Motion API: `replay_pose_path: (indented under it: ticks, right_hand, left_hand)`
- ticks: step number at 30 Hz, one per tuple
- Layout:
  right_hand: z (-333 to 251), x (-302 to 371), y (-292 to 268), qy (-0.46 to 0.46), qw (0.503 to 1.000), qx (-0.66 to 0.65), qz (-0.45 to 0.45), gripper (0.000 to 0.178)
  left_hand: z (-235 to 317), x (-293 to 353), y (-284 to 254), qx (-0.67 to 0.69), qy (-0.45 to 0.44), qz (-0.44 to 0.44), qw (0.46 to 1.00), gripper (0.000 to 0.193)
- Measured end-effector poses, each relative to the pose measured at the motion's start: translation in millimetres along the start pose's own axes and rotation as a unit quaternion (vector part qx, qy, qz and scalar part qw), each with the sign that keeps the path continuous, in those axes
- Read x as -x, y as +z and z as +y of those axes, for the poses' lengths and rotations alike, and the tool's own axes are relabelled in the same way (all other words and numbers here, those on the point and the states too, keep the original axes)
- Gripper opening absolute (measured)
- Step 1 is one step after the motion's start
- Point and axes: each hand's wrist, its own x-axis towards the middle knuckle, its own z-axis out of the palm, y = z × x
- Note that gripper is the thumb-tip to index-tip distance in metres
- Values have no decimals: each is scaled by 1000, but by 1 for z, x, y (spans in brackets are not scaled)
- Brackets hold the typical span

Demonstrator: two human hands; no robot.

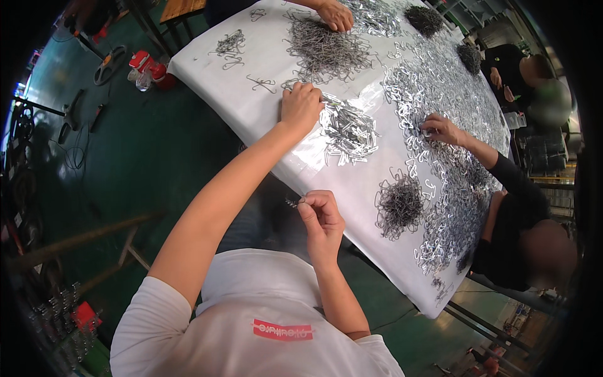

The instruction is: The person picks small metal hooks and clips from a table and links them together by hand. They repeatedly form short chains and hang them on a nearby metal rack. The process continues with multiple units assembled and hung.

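Observation:
My left hand (301,110) reaches across the white-covered table (251,116), fingers curled down between a heap of shiny metal strips (348,131) and a heap of dark wire hooks (326,53). Its fingertips are hidden, so what they hold cannot be made out. Close to my body, just off the table's near edge, my right hand (322,220) pinches a few small metal hooks (291,203) between thumb and forefinger. A separate round pile of dark hooks (400,205) lies to the right of that hand.
A wide spread of silvery hooks (458,100) covers the table's right side. A co-worker's hand (445,129) works in it; another hand (336,16) touches the far dark heap. Loose hooks (231,43) lie far left. Red-topped containers (143,61) stand beyond the table's left edge.

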Motion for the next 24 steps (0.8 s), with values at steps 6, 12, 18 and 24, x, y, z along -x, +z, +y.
replay_pose_path:
  ticks: [6, 12, 18, 24]
  right_hand:
    - [2, -9, -1, -15, 999, 29, -13, 4]
    - [5, -14, 1, -40, 997, 65, -20, 6]
    - [12, -20, 4, -71, 992, 99, -19, 7]
    - [13, -19, 10, -71, 988, 134, -14, 8]
  left_hand:
    - [-3, -8, -5, -31, 77, -14, 996, 16]
    - [-3, 52, -60, 361, -96, 17, 927, 16]
    - [17, 129, -117, 504, -234, -96, 826, 17]
    - [27, 154, -136, 528, -216, -73, 818, 14]
